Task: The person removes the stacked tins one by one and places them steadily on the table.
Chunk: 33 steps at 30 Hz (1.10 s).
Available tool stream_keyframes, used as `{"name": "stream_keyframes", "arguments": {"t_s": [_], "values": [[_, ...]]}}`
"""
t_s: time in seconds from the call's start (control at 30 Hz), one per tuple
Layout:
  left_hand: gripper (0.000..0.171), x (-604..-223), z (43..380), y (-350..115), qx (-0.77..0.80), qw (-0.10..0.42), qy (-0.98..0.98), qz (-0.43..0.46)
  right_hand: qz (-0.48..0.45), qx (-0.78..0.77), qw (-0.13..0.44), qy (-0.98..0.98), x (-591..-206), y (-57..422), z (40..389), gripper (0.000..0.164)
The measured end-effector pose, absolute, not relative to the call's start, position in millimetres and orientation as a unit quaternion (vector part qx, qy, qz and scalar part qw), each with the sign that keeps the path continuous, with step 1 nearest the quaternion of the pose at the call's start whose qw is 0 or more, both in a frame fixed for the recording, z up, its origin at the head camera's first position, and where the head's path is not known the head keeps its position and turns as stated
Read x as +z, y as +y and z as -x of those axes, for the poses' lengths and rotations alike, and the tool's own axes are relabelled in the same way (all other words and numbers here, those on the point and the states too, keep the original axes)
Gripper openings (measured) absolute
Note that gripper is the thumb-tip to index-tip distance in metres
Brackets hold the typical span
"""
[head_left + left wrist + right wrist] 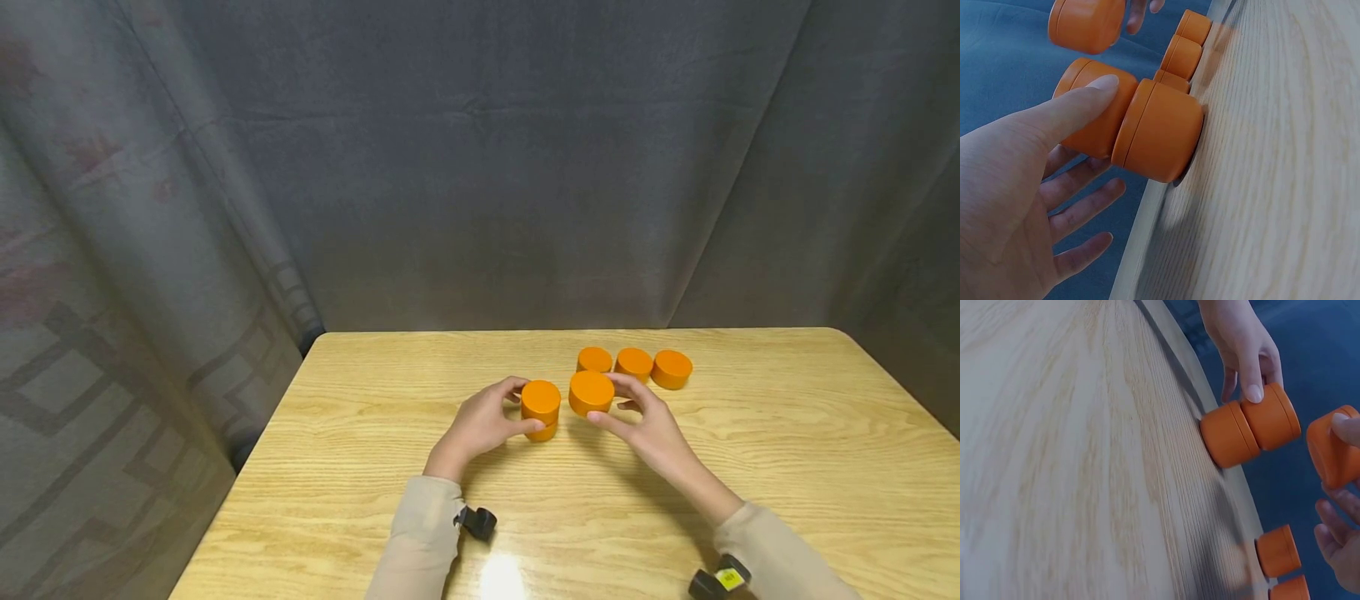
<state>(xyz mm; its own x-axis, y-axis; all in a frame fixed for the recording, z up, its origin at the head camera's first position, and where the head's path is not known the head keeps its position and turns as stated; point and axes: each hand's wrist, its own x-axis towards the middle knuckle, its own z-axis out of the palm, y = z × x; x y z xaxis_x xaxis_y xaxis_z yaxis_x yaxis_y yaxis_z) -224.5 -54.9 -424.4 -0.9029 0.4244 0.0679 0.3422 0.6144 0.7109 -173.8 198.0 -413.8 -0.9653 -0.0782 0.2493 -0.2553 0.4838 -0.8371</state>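
Two round orange lidded jars stand one on the other on the table, the lower jar (1161, 134) under the upper jar (540, 398). My left hand (483, 421) grips the upper one between thumb and fingers, the thumb across its near side. Just right of that stack, my right hand (647, 429) holds a third orange jar (591, 392) off the table, thumb at the front and fingers round the far side. In the right wrist view this held jar (1333, 450) appears beside the stack's top, a gap between them.
Behind the right hand, three more orange jars stand in a row: a left one (594, 359), a middle one (634, 363) and a right one (672, 369). The wooden table (360, 467) ends at a grey curtain (480, 183) behind.
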Motion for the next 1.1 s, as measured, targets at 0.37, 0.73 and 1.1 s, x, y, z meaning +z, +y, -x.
{"name": "stream_keyframes", "arguments": {"t_s": [0.37, 0.73, 1.1], "values": [[0.060, -423.1, 224.6, -55.1, 0.381, 0.055, 0.898, -0.211, -0.093, 0.497, 0.107, -0.856, -414.0, 212.3, 171.0, 0.055], [0.061, -425.6, 224.4, -55.0, 0.382, 0.057, 0.898, -0.209, -0.075, 0.489, 0.107, -0.863, -414.7, 226.8, 168.3, 0.060], [0.061, -425.8, 224.1, -55.7, 0.381, 0.055, 0.899, -0.211, -0.068, 0.485, 0.131, -0.862, -414.5, 239.9, 169.1, 0.063]]}}
